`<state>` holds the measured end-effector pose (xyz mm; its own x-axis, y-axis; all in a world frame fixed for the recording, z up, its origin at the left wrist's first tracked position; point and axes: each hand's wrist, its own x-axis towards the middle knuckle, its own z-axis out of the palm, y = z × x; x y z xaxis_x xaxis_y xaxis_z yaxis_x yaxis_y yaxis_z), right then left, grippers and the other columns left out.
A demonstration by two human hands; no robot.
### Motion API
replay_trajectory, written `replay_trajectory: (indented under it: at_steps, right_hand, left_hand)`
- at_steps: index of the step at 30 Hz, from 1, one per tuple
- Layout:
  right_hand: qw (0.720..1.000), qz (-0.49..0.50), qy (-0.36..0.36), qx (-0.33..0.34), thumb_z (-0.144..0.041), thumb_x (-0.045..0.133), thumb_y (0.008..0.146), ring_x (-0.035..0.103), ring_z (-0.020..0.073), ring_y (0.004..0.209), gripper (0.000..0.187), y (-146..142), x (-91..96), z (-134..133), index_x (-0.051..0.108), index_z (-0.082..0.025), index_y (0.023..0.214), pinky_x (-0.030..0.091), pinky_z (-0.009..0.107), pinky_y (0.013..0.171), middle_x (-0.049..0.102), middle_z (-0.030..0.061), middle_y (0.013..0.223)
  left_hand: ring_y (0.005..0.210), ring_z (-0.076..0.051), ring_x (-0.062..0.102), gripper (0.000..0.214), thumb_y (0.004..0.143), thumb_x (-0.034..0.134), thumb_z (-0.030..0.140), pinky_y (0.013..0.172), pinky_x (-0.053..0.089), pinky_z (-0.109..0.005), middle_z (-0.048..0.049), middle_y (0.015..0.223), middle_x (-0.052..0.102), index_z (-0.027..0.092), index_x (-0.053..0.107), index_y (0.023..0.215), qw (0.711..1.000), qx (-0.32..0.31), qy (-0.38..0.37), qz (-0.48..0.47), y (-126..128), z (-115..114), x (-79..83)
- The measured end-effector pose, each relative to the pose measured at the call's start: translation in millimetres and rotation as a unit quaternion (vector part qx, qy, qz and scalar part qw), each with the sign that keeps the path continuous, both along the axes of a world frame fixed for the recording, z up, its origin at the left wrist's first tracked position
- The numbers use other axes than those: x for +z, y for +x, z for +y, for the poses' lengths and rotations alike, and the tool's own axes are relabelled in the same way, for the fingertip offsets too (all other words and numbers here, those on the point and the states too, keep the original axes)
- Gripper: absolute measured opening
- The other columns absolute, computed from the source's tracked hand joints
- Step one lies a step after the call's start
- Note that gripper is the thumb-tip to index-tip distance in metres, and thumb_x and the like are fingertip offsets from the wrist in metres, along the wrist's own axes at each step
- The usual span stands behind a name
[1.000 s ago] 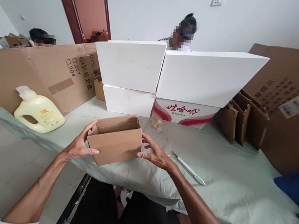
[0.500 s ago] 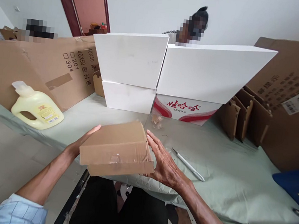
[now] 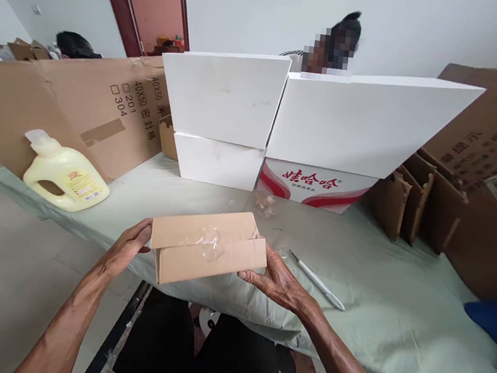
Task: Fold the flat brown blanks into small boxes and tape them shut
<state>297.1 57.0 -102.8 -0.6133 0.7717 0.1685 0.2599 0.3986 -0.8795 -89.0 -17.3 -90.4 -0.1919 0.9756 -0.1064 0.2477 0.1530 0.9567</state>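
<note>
A small brown cardboard box (image 3: 205, 247) is held up between my two hands, over the near edge of the green-covered table (image 3: 229, 202). Clear tape crosses the seam of the side facing me. My left hand (image 3: 130, 244) grips the box's left end, its fingers partly behind it. At the right end my right hand (image 3: 272, 276) holds on, thumb along the lower edge and the other fingers mostly hidden. A white pen-like knife (image 3: 316, 281) with a thin dark tip lies on the cloth to the right of my right hand.
A yellow detergent bottle (image 3: 68, 175) stands at the left before a large carton (image 3: 104, 116). White boxes (image 3: 225, 100) are stacked along the back; crumpled clear plastic (image 3: 265, 203) lies before them. Folded cardboard (image 3: 402, 198) leans at right. A person (image 3: 343, 41) is behind the boxes.
My hands have tipped the box so that its taped side now faces up toward me, with the top face turned out of sight. The view has shifted slightly.
</note>
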Motion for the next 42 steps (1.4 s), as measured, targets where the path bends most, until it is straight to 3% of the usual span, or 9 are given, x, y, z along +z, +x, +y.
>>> replay_trajectory:
  at_steps: [4,11,14,20,23,28,31,36,42]
  right_hand:
    - [1.0,-0.017,-0.005,-0.011,-0.069,0.07,0.101,0.067,0.0307,0.116,0.064,-3.6,9.8,-2.3,0.059,-0.028,0.149,0.059,0.043,0.096,0.07,0.0097,0.137]
    - [0.994,-0.084,0.037,-0.066,-0.077,0.068,0.099,0.061,0.023,0.087,0.059,-3.8,20.0,-8.4,0.065,-0.025,0.127,0.053,0.036,0.078,0.069,0.0041,0.105]
    - [0.987,-0.11,0.068,-0.093,-0.078,0.065,0.101,0.06,0.0233,0.086,0.058,-3.9,28.1,-16.9,0.067,-0.025,0.124,0.051,0.036,0.077,0.069,0.0035,0.1]
    - [0.984,-0.136,0.079,-0.084,-0.075,0.057,0.106,0.066,0.0245,0.09,0.06,9.0,36.5,-23.3,0.065,-0.028,0.143,0.055,0.037,0.079,0.073,0.006,0.11]
    - [0.967,-0.194,0.109,-0.12,-0.067,0.055,0.11,0.072,0.027,0.1,0.051,42.5,12.6,-13.5,0.064,-0.029,0.142,0.058,0.036,0.078,0.074,0.0097,0.122]
    - [0.836,-0.441,0.229,-0.231,-0.042,0.06,0.103,0.074,0.0347,0.1,0.018,125.8,-59.2,-2.2,0.063,-0.024,0.106,0.054,0.037,0.066,0.072,0.0121,0.103]
    - [0.807,-0.489,0.223,-0.244,-0.036,0.058,0.101,0.074,0.0319,0.093,0.015,159.2,-87.3,-4.2,0.054,-0.026,0.092,0.053,0.036,0.066,0.069,0.0093,0.094]
    - [0.848,-0.417,0.172,-0.28,-0.03,0.043,0.102,0.071,0.0278,0.081,0.013,162.0,-81.2,-1.5,0.047,-0.027,0.09,0.045,0.035,0.064,0.07,0.0084,0.088]
    - [0.929,-0.165,0.061,-0.325,-0.065,0.045,0.105,0.054,0.0198,0.059,0.04,115.1,-6.6,5.5,0.052,-0.027,0.095,0.044,0.032,0.057,0.052,-0.0021,0.067]
  left_hand:
    - [0.148,-0.043,0.058,0.085,0.092,0.065,0.084,0.117,0.054,-0.05,-0.0168,0.158,0.066,0.022,0.065,0.151,0.994,0.002,0.112,-0.007,4.7,-7.0,0.2]
    - [0.158,-0.05,0.046,0.131,0.065,0.098,0.071,0.124,0.047,-0.057,-0.0185,0.178,0.041,0.03,0.036,0.173,0.979,-0.092,0.16,0.087,12.3,-16.8,0.1]
    - [0.152,-0.046,0.053,0.124,0.073,0.095,0.06,0.121,0.05,-0.056,-0.0176,0.175,0.044,0.032,0.029,0.175,0.983,-0.078,0.139,0.094,18.3,-15.4,3.0]
    - [0.139,-0.037,0.063,0.091,0.077,0.091,0.051,0.111,0.056,-0.047,-0.0164,0.16,0.058,0.025,0.05,0.154,0.988,0.006,0.152,0.031,36.9,-7.0,3.4]
    - [0.142,-0.034,0.062,0.077,0.076,0.093,0.044,0.111,0.055,-0.044,-0.0161,0.162,0.057,0.026,0.053,0.139,0.981,0.036,0.192,0.001,45.5,-5.4,0.3]
    - [0.137,-0.032,0.066,0.064,0.073,0.095,0.039,0.106,0.054,-0.043,-0.0164,0.16,0.06,0.027,0.049,0.116,0.973,0.075,0.212,-0.042,52.6,-6.5,-5.7]
    - [0.133,-0.032,0.067,0.058,0.075,0.095,0.041,0.103,0.055,-0.042,-0.0156,0.163,0.057,0.027,0.049,0.108,0.976,0.069,0.204,-0.046,52.7,-7.8,-8.5]
    - [0.135,-0.031,0.066,0.053,0.077,0.095,0.041,0.104,0.055,-0.04,-0.0141,0.163,0.057,0.026,0.052,0.104,0.973,0.063,0.216,-0.048,52.7,-10.5,-10.6]
    - [0.144,-0.033,0.062,0.051,0.078,0.093,0.043,0.106,0.055,-0.039,-0.0144,0.166,0.055,0.026,0.055,0.107,0.971,0.063,0.225,-0.046,55.8,-12.1,-12.5]
